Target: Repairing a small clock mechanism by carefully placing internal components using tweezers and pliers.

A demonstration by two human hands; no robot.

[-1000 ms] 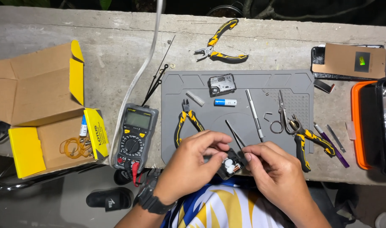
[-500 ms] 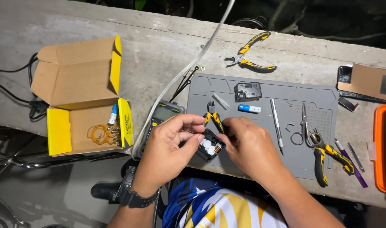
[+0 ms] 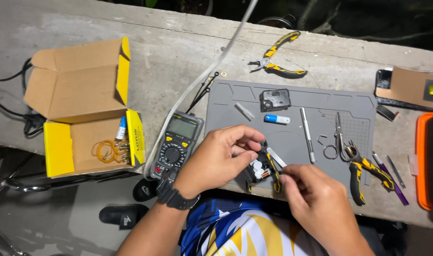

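Note:
My left hand (image 3: 221,159) holds a small black device (image 3: 258,171) with white round parts and a copper bit showing inside. My right hand (image 3: 311,192) pinches at the device's right edge with thumb and forefinger, beside a thin silver strip (image 3: 276,157). Both hands hover over the near edge of a grey work mat (image 3: 292,137). Yellow-handled pliers (image 3: 272,167) lie on the mat under the device, partly hidden by it.
On the mat lie a small grey module (image 3: 275,100), a blue-white cell (image 3: 277,119), a scalpel (image 3: 307,134), scissors (image 3: 336,137) and cutters (image 3: 363,173). A multimeter (image 3: 176,142) and an open cardboard box (image 3: 86,109) sit left. Pliers (image 3: 278,61) lie behind; an orange case (image 3: 427,161) is right.
The view has shifted, so the bench and tools sit differently in frame. Both hands keep the small device between them, and my right hand now pinches lower at its right edge.

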